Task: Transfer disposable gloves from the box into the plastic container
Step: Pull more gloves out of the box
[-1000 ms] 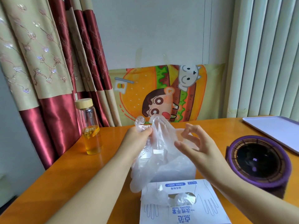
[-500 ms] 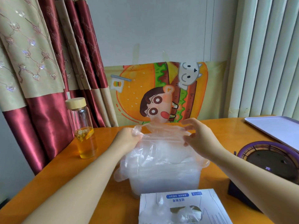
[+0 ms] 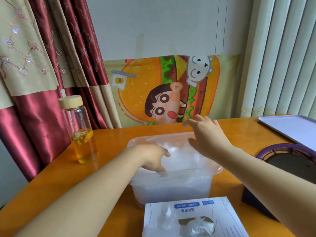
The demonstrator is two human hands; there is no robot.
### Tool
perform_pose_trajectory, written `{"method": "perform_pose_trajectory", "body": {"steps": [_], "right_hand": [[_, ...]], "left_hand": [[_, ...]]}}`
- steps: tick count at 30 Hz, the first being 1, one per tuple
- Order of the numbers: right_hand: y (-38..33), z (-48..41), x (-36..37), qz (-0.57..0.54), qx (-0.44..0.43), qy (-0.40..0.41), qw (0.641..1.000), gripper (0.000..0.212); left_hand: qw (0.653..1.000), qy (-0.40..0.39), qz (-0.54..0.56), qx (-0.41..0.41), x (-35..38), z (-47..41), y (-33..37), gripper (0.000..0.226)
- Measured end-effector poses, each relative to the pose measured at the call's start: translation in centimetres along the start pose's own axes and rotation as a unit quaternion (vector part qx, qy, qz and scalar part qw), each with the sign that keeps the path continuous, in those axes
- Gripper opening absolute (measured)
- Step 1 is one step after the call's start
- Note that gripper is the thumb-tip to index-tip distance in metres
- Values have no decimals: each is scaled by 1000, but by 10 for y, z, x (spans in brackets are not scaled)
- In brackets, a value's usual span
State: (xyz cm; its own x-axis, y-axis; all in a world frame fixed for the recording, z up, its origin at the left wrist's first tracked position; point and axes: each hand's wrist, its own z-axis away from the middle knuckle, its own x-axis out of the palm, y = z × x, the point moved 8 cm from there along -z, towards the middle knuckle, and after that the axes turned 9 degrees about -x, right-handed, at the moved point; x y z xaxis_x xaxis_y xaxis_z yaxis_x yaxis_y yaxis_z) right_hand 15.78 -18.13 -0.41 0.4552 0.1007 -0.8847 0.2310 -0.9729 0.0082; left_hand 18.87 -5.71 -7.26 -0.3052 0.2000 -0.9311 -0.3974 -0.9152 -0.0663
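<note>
The glove box (image 3: pixel 193 219) lies nearest on the orange table (image 3: pixel 51 182), with clear gloves (image 3: pixel 196 227) bunched in its opening. Just beyond stands the plastic container (image 3: pixel 172 187), holding crumpled clear gloves. The left hand (image 3: pixel 153 159) is lowered into the container, fingers curled downward onto the plastic; its grip cannot be determined. The right hand (image 3: pixel 205 134) hovers over the far rim, fingers spread, holding nothing. A glass bottle (image 3: pixel 81 129) stands farther left.
</note>
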Motion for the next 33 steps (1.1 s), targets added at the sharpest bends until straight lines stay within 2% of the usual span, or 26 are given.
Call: {"method": "perform_pose_trajectory", "body": {"steps": [1,2,4,7,9,12,14,18,23,26,28,31,33], "right_hand": [[-10,-1,-9,-21,-30,33,999,42],[-21,-2,-9,-68,-59,31,996,37],[-42,-4,14,-136,-101,-71,983,33],[-42,0,66,-33,-120,-279,952,56],[-23,5,91,38,-106,-373,921,65],[-6,8,116,47,-75,-433,897,50],[-2,12,127,27,-35,-460,887,38],[2,15,139,-34,34,-480,876,41],[-7,14,141,-11,-13,-472,882,48],[-20,17,134,-28,-1,-460,887,45],[-31,19,130,-17,-14,-457,889,41],[-42,18,114,8,-44,-438,898,36],[-44,18,90,15,-74,-400,913,42]], "left_hand": [[1000,-15,-4,-6,4,-3,2,76],[1000,-25,-9,-10,7,-6,4,80],[998,-43,-31,-15,12,-11,9,83],[997,-56,-53,-28,20,-19,8,86],[995,-65,-58,-57,27,-24,0,78],[991,-78,-68,-86,36,-28,-8,55],[989,-81,-98,-73,40,-30,-9,50],[982,-127,-109,-93,50,-35,-20,55],[978,-153,-79,-118,50,-25,-26,52],[977,-115,-86,-156,45,-12,-27,54],[977,-98,-117,-149,41,-2,-20,54],[982,-106,-117,-101,33,12,-15,52],[991,-65,-96,-73,21,21,-20,52]]}}
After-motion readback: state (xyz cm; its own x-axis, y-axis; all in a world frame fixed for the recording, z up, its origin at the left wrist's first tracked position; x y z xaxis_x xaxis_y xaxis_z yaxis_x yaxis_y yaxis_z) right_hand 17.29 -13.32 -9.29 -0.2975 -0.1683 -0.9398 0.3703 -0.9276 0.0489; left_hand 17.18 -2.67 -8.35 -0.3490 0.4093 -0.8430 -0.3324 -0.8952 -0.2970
